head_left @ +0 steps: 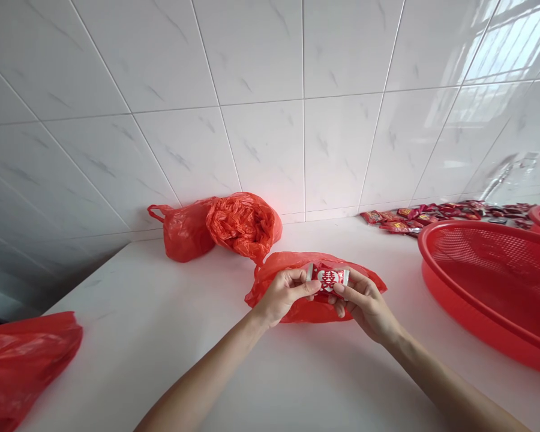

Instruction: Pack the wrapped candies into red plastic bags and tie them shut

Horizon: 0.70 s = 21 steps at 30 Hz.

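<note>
Both hands hold one small wrapped candy (328, 278), red and white with a red printed character, above a red plastic bag (288, 263). My left hand (287, 293) pinches its left end between thumb and fingers. At the other end, my right hand (364, 303) grips the wrapper, thumb on the front. The bag lies loosely on the white counter (171, 336) behind and beneath the hands. My hands and the candy cover part of it, so its contents cannot be made out.
Farther back, a bunched red plastic bag (243, 225) leans near the tiled wall (265, 156). Another red bag (22, 360) lies at the left edge. On the right stand a red plastic basket (490, 258) and a pile of red-wrapped packets (425, 216) along the wall.
</note>
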Motion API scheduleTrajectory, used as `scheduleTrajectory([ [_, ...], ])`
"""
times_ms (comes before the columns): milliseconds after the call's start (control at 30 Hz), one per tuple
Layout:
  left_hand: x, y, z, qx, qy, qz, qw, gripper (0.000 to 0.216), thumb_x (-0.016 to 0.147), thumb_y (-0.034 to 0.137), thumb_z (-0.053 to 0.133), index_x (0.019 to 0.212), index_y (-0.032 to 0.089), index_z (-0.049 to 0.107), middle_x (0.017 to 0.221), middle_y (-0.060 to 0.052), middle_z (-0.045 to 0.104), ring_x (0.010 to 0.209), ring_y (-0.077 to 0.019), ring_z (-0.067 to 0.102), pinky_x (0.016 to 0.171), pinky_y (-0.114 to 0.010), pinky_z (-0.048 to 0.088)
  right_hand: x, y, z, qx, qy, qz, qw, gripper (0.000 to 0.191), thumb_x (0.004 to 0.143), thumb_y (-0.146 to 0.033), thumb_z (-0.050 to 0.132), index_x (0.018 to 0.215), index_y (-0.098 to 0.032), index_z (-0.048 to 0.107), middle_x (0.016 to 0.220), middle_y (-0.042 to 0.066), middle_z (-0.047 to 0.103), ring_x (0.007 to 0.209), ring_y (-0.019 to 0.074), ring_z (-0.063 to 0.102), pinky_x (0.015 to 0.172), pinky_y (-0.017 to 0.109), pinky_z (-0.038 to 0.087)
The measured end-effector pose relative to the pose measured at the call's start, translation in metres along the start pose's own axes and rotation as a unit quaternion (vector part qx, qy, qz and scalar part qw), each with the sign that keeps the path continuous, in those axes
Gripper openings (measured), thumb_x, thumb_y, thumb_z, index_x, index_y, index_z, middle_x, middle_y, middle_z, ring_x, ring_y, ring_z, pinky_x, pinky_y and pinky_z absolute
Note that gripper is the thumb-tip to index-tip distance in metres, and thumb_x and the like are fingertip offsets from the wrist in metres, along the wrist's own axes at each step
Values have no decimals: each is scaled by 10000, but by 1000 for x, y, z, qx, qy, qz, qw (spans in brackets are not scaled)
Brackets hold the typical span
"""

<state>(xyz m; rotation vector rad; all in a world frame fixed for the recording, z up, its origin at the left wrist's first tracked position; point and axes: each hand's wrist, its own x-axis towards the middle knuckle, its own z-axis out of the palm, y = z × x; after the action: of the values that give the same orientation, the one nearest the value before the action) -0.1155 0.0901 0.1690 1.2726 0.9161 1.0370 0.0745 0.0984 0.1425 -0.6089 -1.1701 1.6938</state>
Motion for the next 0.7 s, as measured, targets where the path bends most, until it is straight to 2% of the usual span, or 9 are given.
scheduleTrajectory([
  [100,-1,0,1,14,3,8,1000,462,713,513,815,545,179,544,592,19,554,633,-132,516,698,-292,423,-1,1,0,-9,3,-2,1000,260,774,-392,817,882,-193,690,728,31,670,623,142,577,491,240,489],
  [233,-3,2,1,31,-3,8,999,372,750,480,792,611,179,623,664,-12,631,711,-175,605,750,-314,464,-1,1,0,-7,7,-7,1000,288,765,-381,824,949,-201,697,759,32,672,659,158,597,483,240,492],
  [400,-6,11,3,5,-13,-2,1000,249,735,407,800,723,189,680,771,-21,703,802,-202,666,822,-327,500,-2,-1,2,-14,-3,-22,1000,280,746,-336,842,956,-211,708,761,14,660,638,144,582,478,231,488],
  [567,-8,14,7,2,15,12,1000,273,728,394,810,845,182,686,802,-16,689,767,-169,639,749,-289,508,-4,0,3,-52,-10,-22,998,276,753,-351,835,942,-203,699,755,4,668,538,117,547,485,254,483],
  [700,-7,9,8,15,54,22,998,266,737,408,814,840,187,708,764,-7,688,745,-156,625,719,-273,506,-5,1,2,-81,-21,-29,996,286,793,-387,802,984,-208,687,758,-1,675,515,119,570,520,273,486],
])
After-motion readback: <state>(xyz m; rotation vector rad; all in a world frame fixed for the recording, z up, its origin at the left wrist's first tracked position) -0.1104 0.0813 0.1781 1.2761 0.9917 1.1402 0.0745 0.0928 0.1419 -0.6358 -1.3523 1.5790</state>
